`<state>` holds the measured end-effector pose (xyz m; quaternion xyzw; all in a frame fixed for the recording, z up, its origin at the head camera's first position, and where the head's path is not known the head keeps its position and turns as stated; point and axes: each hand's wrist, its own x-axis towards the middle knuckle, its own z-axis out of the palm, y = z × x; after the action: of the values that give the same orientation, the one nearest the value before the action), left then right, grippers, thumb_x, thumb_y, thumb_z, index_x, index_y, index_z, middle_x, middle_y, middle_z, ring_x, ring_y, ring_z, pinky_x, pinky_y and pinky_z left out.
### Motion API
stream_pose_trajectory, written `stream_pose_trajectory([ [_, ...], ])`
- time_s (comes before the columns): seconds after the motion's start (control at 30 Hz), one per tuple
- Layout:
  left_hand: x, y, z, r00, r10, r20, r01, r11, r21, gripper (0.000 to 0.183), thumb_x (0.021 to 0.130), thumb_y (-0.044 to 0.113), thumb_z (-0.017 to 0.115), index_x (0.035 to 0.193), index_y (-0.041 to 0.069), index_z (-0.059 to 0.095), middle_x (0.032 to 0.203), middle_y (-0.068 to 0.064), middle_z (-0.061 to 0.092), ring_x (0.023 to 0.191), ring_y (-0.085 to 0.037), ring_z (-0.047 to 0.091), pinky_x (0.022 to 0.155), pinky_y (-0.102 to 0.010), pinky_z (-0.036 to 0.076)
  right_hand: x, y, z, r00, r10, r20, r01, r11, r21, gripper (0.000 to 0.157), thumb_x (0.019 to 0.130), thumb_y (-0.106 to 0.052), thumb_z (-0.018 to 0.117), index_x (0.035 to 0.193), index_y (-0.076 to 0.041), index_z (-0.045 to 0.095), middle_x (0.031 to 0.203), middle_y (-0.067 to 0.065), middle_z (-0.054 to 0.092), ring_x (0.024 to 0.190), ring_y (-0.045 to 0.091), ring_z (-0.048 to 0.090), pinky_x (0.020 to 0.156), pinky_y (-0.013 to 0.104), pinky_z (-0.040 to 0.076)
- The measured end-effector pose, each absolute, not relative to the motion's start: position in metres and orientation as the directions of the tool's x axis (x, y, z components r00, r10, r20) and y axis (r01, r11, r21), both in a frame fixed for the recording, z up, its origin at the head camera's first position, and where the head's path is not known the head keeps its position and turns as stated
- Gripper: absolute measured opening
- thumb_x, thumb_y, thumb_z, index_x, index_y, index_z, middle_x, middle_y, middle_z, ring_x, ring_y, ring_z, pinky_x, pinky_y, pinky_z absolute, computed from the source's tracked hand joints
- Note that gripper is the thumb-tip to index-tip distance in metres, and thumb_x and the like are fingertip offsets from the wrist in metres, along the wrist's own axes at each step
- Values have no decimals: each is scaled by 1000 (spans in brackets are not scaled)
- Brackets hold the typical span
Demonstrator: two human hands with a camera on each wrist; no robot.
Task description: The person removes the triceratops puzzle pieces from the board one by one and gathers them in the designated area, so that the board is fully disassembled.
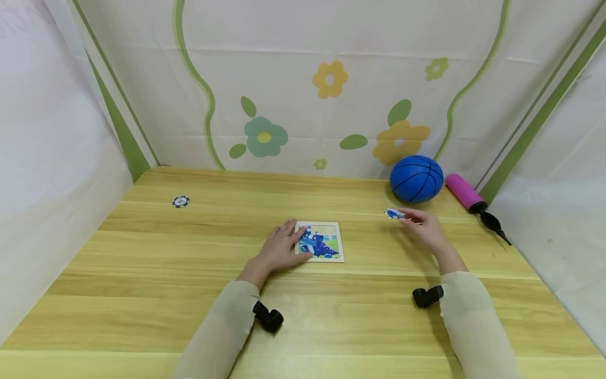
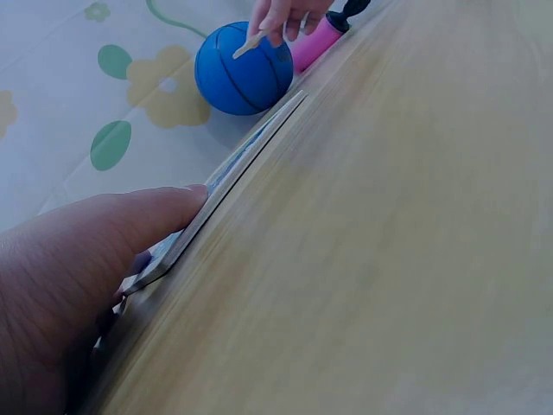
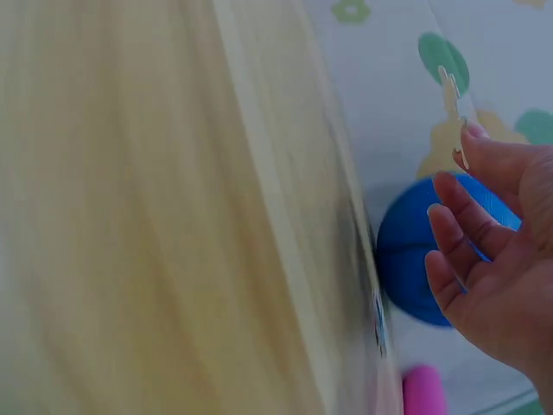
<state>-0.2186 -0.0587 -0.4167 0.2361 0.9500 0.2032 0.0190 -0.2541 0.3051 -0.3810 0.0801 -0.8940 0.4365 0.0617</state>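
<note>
A square jigsaw puzzle in a pale frame lies on the table, partly filled with a blue dinosaur picture. My left hand rests at its left side, with spread fingers on the frame and picture. In the left wrist view, the thumb presses on the puzzle's top near its edge. Raised above the table on the right, my right hand pinches a blue and white jigsaw piece between thumb and fingertip. The piece appears nearly edge-on in the right wrist view, while the other fingers are loosely bent.
A blue basketball stands at the back right, near a pink and black hand pump. Far left lies a poker chip. Flower-patterned white cloth walls the wooden table behind and at both sides.
</note>
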Motion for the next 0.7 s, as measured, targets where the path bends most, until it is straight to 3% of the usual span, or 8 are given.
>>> stream_pose_trajectory([
  [0.2,-219,-59,-417,-889,454,65,440,803,401,75,78,57,47,136,14,28,141,-14,14,128,-24,8,101,-39,6,-249,330,-383,-988,-18,153,-132,606,-784,42,85,-24,54,116,4,51,98,17,51,76,6,46,58,16,41],
  [0.4,-219,-59,-418,-886,457,73,446,802,397,75,78,57,47,136,14,28,141,-14,14,128,-24,8,101,-40,7,-252,344,-393,-995,-10,99,-82,646,-759,44,86,-26,53,119,3,50,103,18,51,80,4,45,63,14,40],
  [0.7,-221,-59,-420,-888,454,75,445,805,392,75,78,58,46,136,14,28,141,-13,14,128,-24,8,101,-40,6,-260,349,-412,-996,-21,84,-74,701,-709,43,86,-29,53,118,-1,52,103,20,53,89,24,45,74,34,37],
])
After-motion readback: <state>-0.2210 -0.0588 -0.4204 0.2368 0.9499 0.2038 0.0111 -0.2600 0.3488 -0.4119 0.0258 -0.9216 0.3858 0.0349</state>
